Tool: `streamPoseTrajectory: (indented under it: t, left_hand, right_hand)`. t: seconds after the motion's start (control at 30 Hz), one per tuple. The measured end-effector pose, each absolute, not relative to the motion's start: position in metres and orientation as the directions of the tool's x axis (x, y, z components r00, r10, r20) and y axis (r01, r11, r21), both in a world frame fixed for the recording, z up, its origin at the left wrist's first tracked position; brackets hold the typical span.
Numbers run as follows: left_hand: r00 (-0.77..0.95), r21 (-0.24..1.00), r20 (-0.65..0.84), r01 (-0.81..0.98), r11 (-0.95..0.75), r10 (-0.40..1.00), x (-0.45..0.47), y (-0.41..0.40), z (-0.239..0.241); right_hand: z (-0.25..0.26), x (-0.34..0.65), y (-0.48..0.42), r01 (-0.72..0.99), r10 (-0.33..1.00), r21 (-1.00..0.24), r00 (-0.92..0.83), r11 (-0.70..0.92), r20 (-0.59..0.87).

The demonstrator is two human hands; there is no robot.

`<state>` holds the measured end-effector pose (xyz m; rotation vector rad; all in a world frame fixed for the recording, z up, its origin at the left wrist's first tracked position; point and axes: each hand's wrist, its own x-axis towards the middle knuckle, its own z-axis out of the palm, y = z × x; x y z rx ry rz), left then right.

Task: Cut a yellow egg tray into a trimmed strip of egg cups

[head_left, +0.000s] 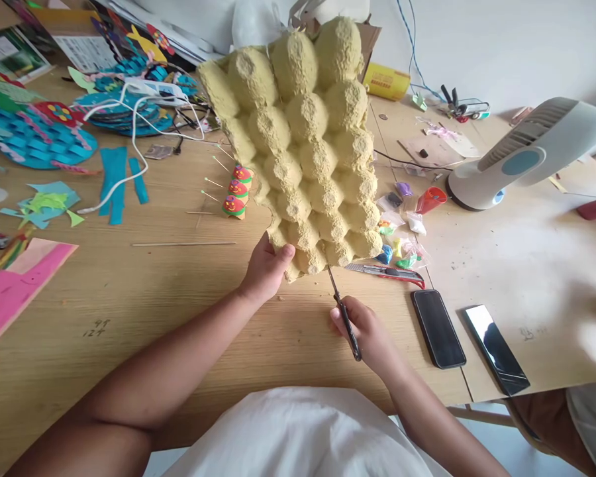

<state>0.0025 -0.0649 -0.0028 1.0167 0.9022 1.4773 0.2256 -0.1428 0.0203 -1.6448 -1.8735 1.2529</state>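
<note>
A yellowish pulp egg tray is held up tilted above the table, its bumpy side facing me. My left hand grips its lower left corner, the thumb lying over the front. In my right hand is a pair of scissors with black handles. The blades point up to the tray's lower edge, and their tips pass out of sight there. Left of the tray, small painted figures in red and green stand in a row with thin green-tipped sticks.
A box cutter, two phones and small bags of coloured clay lie to the right. Beyond them stands a white fan. Blue woven paper crafts and a white cable spread at left; a thin stick lies nearby.
</note>
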Motion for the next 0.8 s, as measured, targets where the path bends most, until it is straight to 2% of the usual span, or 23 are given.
streamPoseTrajectory:
  t: [0.07,0.3,0.43,0.6,0.67,0.8]
  left_hand:
    - [-0.061,0.915,0.135,-0.375,-0.148,0.989,0.0034,-0.0637,-0.0028]
    - [0.05,0.812,0.005,-0.583,0.025,0.999,0.0067,-0.0585,-0.004]
    - [0.056,0.816,0.009,-0.578,0.025,0.998,0.0057,-0.058,-0.0042]
    - [0.047,0.831,0.033,-0.556,-0.001,0.998,0.0055,-0.0604,0.0006]
    - [0.071,0.826,0.044,-0.564,0.004,0.997,0.006,-0.0614,0.0028]
    - [0.112,0.804,0.017,-0.592,0.053,0.994,0.0067,-0.0612,0.0027]
  right_hand:
    - [0.0188,0.2258,-0.1431,0.583,0.918,-0.808,-0.27,-0.085,-0.291]
    - [0.0197,0.2251,-0.1426,0.534,0.904,-0.84,-0.305,-0.099,-0.3]
    - [0.0192,0.2235,-0.1431,0.521,0.908,-0.845,-0.288,-0.118,-0.305]
    - [0.0173,0.2211,-0.1447,0.35,0.867,-0.92,-0.386,-0.177,-0.314]
    - [0.0179,0.221,-0.1432,0.441,0.9,-0.889,-0.326,-0.125,-0.289]
    - [0.0186,0.2226,-0.1383,0.691,0.97,-0.723,-0.164,-0.017,-0.179]
